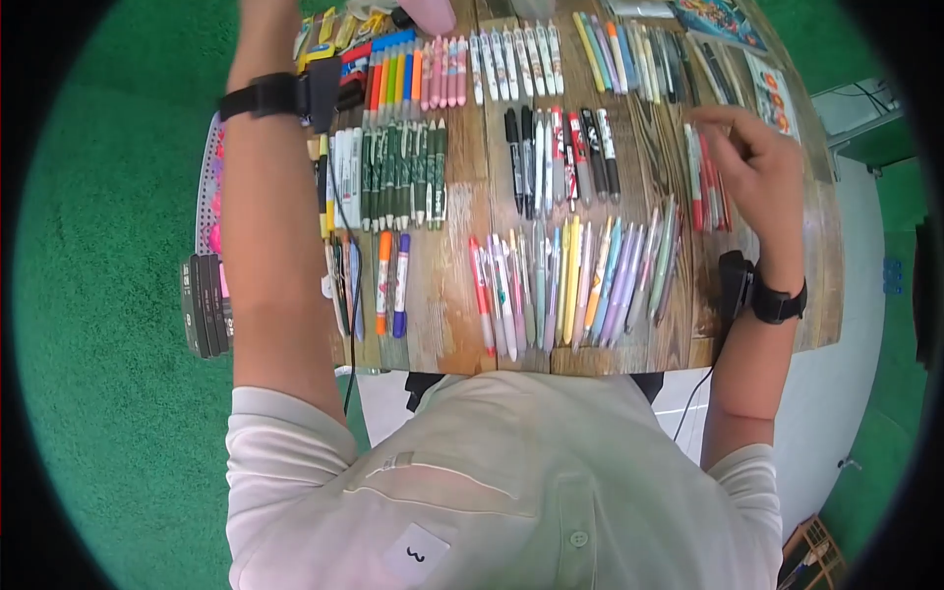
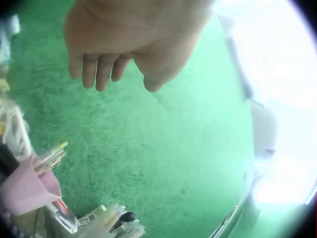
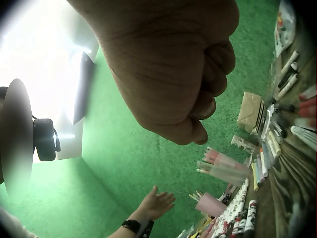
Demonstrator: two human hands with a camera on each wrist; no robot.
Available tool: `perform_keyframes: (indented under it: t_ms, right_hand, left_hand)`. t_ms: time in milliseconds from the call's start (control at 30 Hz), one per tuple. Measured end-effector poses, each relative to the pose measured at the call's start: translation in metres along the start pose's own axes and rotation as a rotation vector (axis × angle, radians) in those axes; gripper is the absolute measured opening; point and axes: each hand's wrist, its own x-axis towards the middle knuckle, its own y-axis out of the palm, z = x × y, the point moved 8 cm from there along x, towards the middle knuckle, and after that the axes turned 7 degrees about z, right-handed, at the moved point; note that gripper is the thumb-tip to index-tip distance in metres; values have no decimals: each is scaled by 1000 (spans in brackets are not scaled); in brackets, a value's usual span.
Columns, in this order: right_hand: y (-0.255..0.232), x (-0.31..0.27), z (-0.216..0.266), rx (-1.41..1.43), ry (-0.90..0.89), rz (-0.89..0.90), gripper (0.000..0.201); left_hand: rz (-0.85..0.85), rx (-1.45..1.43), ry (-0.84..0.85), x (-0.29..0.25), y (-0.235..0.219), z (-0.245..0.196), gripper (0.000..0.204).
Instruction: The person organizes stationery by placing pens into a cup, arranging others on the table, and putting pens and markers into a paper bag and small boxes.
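My left hand [image 2: 131, 37] reaches forward past the top edge of the head view. In the left wrist view its fingers point out loosely, with nothing between them, and the pink pen cup [image 2: 29, 191] stands below left. The right wrist view also shows that hand [image 3: 157, 203] with fingers spread. Over the right side of the table my right hand [image 1: 765, 162] has loosely curled fingers, and no object shows in it. Red pens [image 1: 700, 187] lie right beside and below its fingertips.
Sorted rows of pens cover the wooden table [image 1: 447, 295]: dark green pens [image 1: 403, 177], white patterned pens [image 1: 516, 64], black and red markers [image 1: 580, 157], and pastel pens [image 1: 570, 285] near the front edge. An orange marker [image 1: 383, 285] lies front left. Black cases [image 1: 205, 305] sit beyond the left edge.
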Motion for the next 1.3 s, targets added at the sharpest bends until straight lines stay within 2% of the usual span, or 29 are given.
perform_keyframes:
  t_ms: [33, 100, 133, 200, 267, 300, 367, 400, 433, 500, 600, 733, 1033, 1167, 1300]
  right_hand:
    - [-1, 0, 2, -32, -20, -21, 18]
    - [1, -1, -4, 0, -13, -16, 18]
    - [0, 0, -6, -1, -14, -36, 18]
    - [-2, -2, -7, -23, -12, -54, 19]
    - [-1, -2, -9, -7, -26, -49, 19]
    - [0, -2, -8, 4, -38, -53, 19]
    - [1, -2, -8, -17, -22, -50, 19]
    - [1, -2, -8, -19, -21, -47, 19]
    - [1, -1, -9, -22, -19, -45, 19]
    - [0, -1, -8, -33, -19, -47, 20]
    - [-1, 0, -10, -35, -13, -39, 20]
    - [0, 0, -15, 6, 4, -46, 21]
    - [2, 0, -21, -4, 6, -37, 21]
    - [2, 0, -21, -11, -10, -54, 21]
    - [2, 0, -19, -34, 5, -42, 21]
  left_hand:
    - [4, 4, -9, -12, -4, -20, 49]
    - [196, -29, 108, -73, 9, -93, 36]
    - [196, -24, 100, -105, 10, -121, 36]
    - [349, 306, 64, -156, 26, -157, 26]
    - [465, 291, -25, -173, 18, -112, 39]
    - [481, 415, -50, -203, 33, -132, 24]
    - [697, 545, -80, -248, 49, -124, 25]
    - [796, 551, -147, -267, 57, -120, 25]
    - [796, 550, -145, -279, 60, -117, 25]
    - [925, 609, -105, -307, 75, -104, 25]
    - [1006, 596, -126, -336, 90, -93, 29]
    - [1018, 762, -198, -357, 99, -84, 38]
    - [986, 711, -240, -354, 109, -75, 51]
    - [971, 708, -217, -353, 113, -70, 51]
    - [964, 633, -205, -353, 111, -68, 42]
